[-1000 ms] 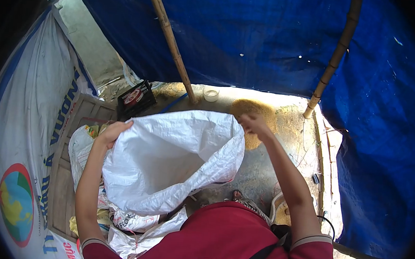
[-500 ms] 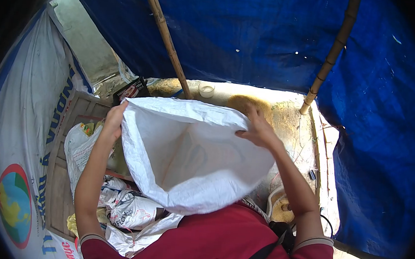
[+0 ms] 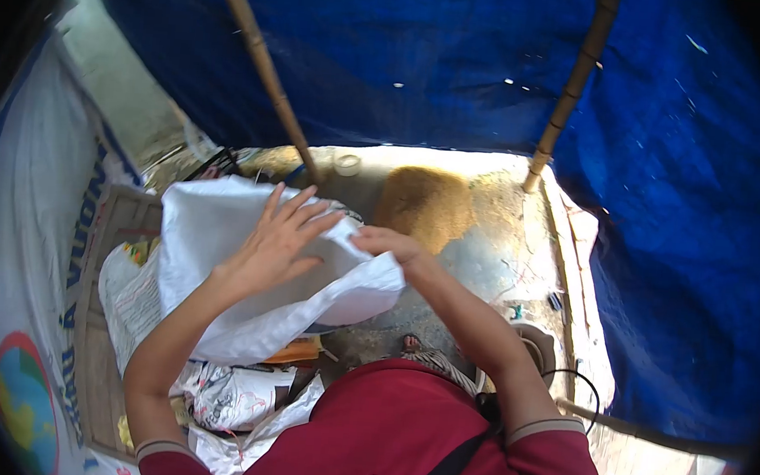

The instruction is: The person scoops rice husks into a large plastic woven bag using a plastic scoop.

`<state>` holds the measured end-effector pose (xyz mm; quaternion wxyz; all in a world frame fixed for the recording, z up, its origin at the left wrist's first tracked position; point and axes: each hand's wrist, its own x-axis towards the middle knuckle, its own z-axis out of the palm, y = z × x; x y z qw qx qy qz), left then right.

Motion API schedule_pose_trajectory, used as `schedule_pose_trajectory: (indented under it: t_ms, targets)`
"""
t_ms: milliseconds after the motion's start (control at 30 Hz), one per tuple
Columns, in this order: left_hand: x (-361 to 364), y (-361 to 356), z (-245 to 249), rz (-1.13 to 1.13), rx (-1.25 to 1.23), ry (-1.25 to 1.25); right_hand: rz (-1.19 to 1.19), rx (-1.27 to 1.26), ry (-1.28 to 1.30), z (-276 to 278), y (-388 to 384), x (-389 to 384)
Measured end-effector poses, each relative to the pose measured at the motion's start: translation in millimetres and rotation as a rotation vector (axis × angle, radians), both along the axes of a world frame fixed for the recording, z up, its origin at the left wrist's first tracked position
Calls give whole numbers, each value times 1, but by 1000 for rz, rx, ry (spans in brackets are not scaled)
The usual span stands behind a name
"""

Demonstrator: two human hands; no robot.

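Note:
A large white woven sack stands in front of me with its mouth open toward me and its rim folded outward. Over the sack's mouth is my left hand, its fingers spread and nothing gripped in it. My right hand is at the sack's right rim, fingers closed on the edge of the cloth. The lower part of the sack is hidden from view.
A yellowish grain pile lies on the floor beyond the sack, near a small round container. Bamboo poles stand before a blue tarp. Printed bags lie lower left; a bucket sits at right.
My left hand has let go of the left rim and moved right over the mouth, fingers spread. My right hand has closed on the rim. The sack has shifted left and its mouth has narrowed.

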<state>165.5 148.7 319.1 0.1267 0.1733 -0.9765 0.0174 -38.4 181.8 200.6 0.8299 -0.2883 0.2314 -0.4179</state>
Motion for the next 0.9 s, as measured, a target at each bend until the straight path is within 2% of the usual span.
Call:
schedule_pose_trajectory:
  t_ms: [33, 100, 133, 167, 200, 233, 267, 300, 367, 400, 433, 467, 500, 533, 600, 667, 767, 833, 900]
  targets:
    - [0, -7, -6, 48, 166, -52, 16, -11, 85, 7, 1, 3]
    - [6, -17, -4, 99, 340, -125, 75, 2, 169, 13, -1, 1]
    - [8, -21, -12, 99, 397, -60, 142, 23, 185, 14, -7, 1]
    - [10, -25, -24, 104, 458, 4, 109, 28, 221, 14, -7, 0]
    - [14, -31, -31, 81, 463, -3, 76, 33, 258, 19, -7, 0]
    - [16, -39, -37, 159, 461, -29, 38, 122, 344, 20, -12, -2]
    - [17, -47, -43, 234, 458, -56, -116, 40, 463, 20, -13, -1]
    - [19, -53, -50, 206, 459, -64, -271, -39, 583, 27, -13, 1]
    - [19, -66, -63, 379, 425, -31, -617, -635, 999, 50, -13, 12]
    - [16, -71, -70, 355, 425, -38, -687, -848, 1004, 65, -8, 24]
    - [15, -75, -78, 201, 356, 128, -738, -945, 970, 80, 6, 39]
    - [14, -79, -82, 52, 288, 292, -597, -1014, 1006, 102, 23, 48]
    - [6, -90, -79, 485, 381, 15, -369, -1043, 1056, 99, 28, 63]
    - [-3, -89, -71, 483, 381, 13, -371, -1042, 1056, 91, 35, 70]
    - [-12, -80, -52, 431, 262, 99, -15, -1439, 1323, 70, 41, 82]
    - [-9, -82, -42, 440, 280, 145, 240, -1410, 1644, 70, 46, 75]
    - [18, -89, -42, 516, 258, 220, -73, -1191, 1720, 52, 34, 44]
    - [41, -97, -49, 493, 314, 281, -258, -1230, 1877, 50, 24, 11]
    - [49, -91, -49, 495, 338, 325, -497, -1179, 1825, 41, 9, -13]
